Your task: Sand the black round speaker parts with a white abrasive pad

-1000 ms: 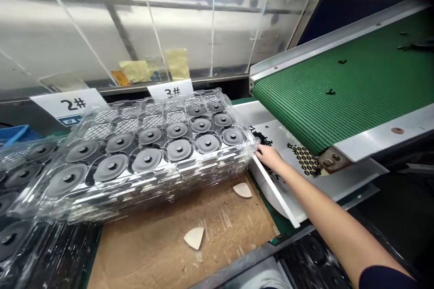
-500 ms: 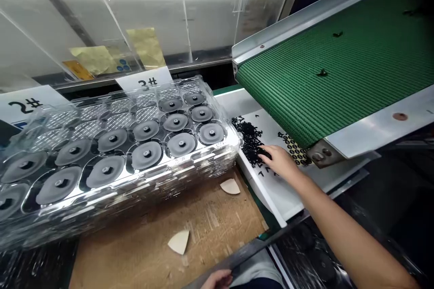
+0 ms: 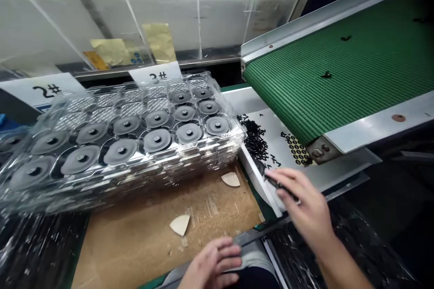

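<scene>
My right hand (image 3: 301, 198) is closed around a slim black piece (image 3: 283, 186), whose exact kind I cannot make out. It is above the near end of a white tray (image 3: 254, 174). Beyond its fingertips a heap of small black parts (image 3: 255, 140) lies in that tray. Low in the view, my left hand (image 3: 213, 262) is open and holds nothing, its fingers a little apart over the near edge of the bench. To the left stands a stack of clear plastic trays (image 3: 190, 162), its top one holding rounded grey parts (image 3: 158, 139) with dark centres.
A green conveyor belt (image 3: 315, 90) slopes down at the right, carrying a few small black parts. Under its end lies a sheet of round yellow-and-black stickers (image 3: 298, 150). Two cream wedge-shaped pieces (image 3: 180, 225) rest on a brown board (image 3: 142, 244). Numbered signs (image 3: 44, 90) stand behind the trays.
My right hand has drawn back from the heap of black parts toward me, now holding a slim black piece. My left hand has risen further into view. The camera view has shifted slightly.
</scene>
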{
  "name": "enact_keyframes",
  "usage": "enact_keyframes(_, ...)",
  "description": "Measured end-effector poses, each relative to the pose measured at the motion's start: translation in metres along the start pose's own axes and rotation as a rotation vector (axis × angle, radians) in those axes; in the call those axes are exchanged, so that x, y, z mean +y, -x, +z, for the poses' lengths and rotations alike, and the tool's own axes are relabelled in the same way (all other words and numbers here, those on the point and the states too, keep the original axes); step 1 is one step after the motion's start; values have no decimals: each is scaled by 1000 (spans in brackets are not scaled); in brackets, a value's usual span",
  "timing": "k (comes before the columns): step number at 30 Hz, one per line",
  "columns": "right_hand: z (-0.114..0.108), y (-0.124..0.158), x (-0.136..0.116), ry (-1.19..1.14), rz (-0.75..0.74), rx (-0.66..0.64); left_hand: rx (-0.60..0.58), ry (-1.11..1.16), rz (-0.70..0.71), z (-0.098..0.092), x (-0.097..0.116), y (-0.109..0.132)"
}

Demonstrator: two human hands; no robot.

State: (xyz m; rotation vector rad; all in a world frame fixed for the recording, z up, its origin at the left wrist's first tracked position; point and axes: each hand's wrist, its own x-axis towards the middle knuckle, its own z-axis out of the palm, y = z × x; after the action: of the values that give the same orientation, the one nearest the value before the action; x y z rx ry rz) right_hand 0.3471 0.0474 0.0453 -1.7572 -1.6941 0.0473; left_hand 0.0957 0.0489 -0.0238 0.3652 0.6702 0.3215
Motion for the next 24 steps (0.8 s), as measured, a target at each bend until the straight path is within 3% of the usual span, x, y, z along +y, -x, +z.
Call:
enact_keyframes(2,8,13,-36,-113,-203,-105,-121,323,6,22,17,1)
enact_keyframes(4,21,25,-62,-123,-354,-299,-78,520,66,36,31,3)
enact_keyframes(6,33,35,-76,-93,-365,-457,-34,665,64,40,40,7)
enact_keyframes(8,42,45,-81,-104,-277,-495,11,714,106,36,42,15)
enact_keyframes(11,53,56,-88,-171,-142,-435,53,690,203,26,39,31)
enact_keyframes(14,66,61,-103,-238,-93,-465,72,679,281,20,36,47)
enact_keyframes(20,91,52,-135,-305,-149,-540,79,631,403,3,35,73)
enact_keyframes(24,92,40,-146,-355,-229,-589,-88,450,382,-29,30,89)
